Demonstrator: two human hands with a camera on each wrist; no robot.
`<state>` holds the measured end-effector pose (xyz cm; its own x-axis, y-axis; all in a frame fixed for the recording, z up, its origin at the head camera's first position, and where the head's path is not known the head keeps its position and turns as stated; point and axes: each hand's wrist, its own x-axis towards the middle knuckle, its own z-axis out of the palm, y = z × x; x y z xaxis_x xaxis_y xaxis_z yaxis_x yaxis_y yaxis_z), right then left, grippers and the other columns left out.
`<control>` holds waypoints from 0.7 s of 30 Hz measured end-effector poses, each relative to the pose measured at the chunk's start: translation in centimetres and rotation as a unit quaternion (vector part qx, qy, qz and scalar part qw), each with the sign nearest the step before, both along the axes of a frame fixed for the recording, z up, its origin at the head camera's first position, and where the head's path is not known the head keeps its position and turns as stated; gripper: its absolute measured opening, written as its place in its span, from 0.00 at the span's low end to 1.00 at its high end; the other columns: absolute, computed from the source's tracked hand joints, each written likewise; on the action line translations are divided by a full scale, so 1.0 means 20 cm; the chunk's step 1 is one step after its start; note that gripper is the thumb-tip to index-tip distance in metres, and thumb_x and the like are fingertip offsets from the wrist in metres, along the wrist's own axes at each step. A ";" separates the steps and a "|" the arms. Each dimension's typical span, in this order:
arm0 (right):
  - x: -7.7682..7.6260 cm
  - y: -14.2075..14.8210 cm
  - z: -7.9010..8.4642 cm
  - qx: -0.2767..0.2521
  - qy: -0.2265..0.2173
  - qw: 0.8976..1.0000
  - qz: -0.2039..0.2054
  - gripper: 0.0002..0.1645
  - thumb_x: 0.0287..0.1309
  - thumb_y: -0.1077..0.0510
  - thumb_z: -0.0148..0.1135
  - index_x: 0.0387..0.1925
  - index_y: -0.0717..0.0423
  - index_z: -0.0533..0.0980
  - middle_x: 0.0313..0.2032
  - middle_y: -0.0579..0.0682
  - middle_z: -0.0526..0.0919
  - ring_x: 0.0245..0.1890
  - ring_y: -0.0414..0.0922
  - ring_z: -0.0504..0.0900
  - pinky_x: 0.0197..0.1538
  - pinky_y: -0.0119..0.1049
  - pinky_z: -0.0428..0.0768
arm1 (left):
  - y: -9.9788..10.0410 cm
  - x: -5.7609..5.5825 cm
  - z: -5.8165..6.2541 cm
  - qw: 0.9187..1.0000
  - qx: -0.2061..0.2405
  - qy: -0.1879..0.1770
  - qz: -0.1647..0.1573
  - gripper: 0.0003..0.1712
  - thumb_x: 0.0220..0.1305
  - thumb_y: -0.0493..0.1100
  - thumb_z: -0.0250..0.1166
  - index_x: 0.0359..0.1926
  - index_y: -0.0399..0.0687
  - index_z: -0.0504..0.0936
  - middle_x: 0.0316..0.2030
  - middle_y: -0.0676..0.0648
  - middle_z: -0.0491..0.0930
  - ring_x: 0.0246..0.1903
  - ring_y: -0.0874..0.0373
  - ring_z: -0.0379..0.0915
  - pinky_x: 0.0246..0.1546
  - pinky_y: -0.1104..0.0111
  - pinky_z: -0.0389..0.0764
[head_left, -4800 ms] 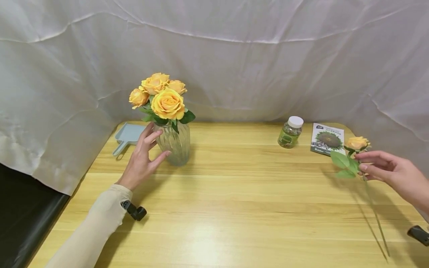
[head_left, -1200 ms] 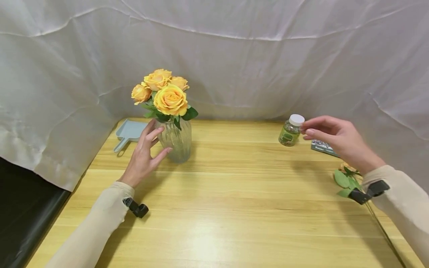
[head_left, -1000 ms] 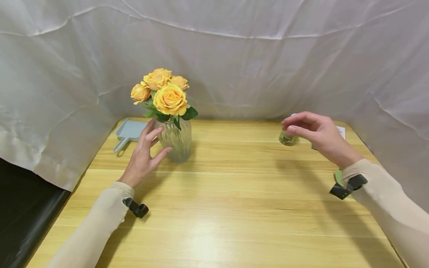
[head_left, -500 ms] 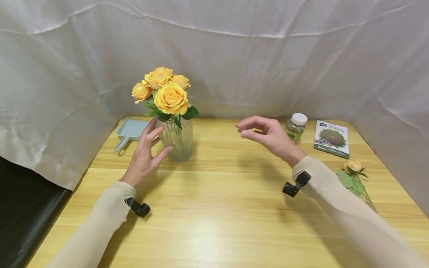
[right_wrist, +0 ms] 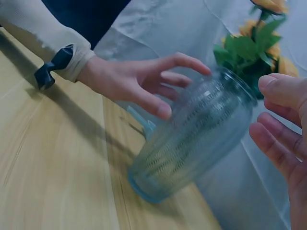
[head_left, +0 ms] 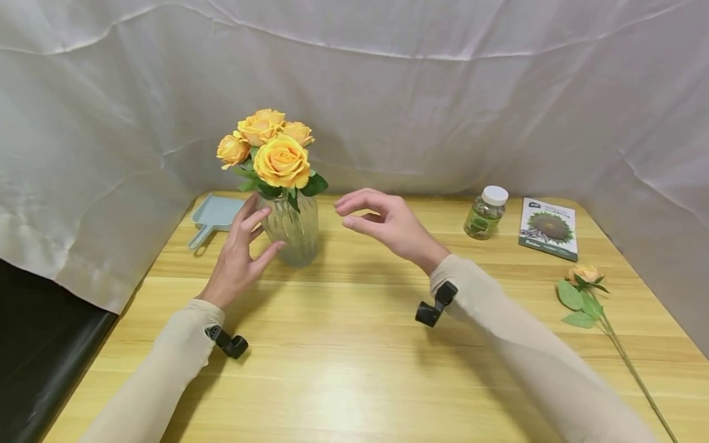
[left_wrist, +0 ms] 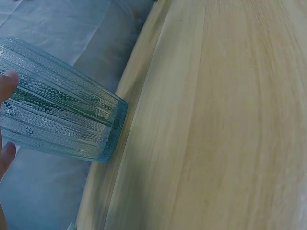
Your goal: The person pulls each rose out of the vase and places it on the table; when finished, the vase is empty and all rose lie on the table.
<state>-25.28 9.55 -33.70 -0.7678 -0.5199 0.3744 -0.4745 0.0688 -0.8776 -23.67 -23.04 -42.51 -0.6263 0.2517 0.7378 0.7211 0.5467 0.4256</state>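
The left hand (head_left: 238, 258) is resting against the ribbed glass vase (head_left: 288, 231), its fingers (head_left: 256, 218) lying straight and spread on the vase's side at about 9 o'clock, thumb touching lower down; nothing is curled round the glass. In the left wrist view the vase (left_wrist: 57, 120) is showing close up with fingertips (left_wrist: 7, 86) pressing on its beaded wall. The vase is standing upright on the bench (head_left: 360, 344), toward 11 o'clock from the person, and is carrying a bunch of yellow roses (head_left: 271, 154) with green leaves.

The right hand (head_left: 388, 224) is hovering above the bench just at 3 o'clock of the vase, apart from it, its fingers (head_left: 354, 200) loosely bent and holding nothing. In the right wrist view the same fingers (right_wrist: 278, 120) are hanging beside the vase's mouth (right_wrist: 237, 81), with the left hand (right_wrist: 139, 81) showing on the far side.

A single yellow rose (head_left: 587, 289) on a long stem is lying on the bench at 3 o'clock, well apart from both hands. A small jar with a white cap (head_left: 484, 212) and a seed packet (head_left: 548, 227) are sitting at 1 o'clock. A pale blue dustpan (head_left: 213, 215) is lying behind the vase at 10 o'clock.
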 end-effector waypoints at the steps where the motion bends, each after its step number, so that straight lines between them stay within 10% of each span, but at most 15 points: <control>1: 0.00 -0.03 0.01 0.001 0.006 1.000 0.005 0.12 0.74 0.62 0.70 0.55 0.58 0.87 0.65 0.49 0.84 0.67 0.45 0.82 0.69 0.43 0.89 | 0.00 0.00 0.00 1.000 0.001 -0.001 0.000 0.47 0.62 0.24 0.77 0.76 0.43 0.64 0.85 0.33 0.52 0.79 0.31 0.62 0.68 0.43 0.85; 21: 0.00 -0.36 0.09 -0.002 0.039 0.998 0.042 0.16 0.74 0.61 0.70 0.60 0.60 0.87 0.73 0.54 0.75 0.62 0.47 0.86 0.66 0.40 0.91 | -0.01 0.00 0.00 1.000 -0.005 -0.004 -0.006 0.46 0.64 0.24 0.75 0.77 0.41 0.62 0.85 0.31 0.51 0.80 0.29 0.60 0.67 0.41 0.85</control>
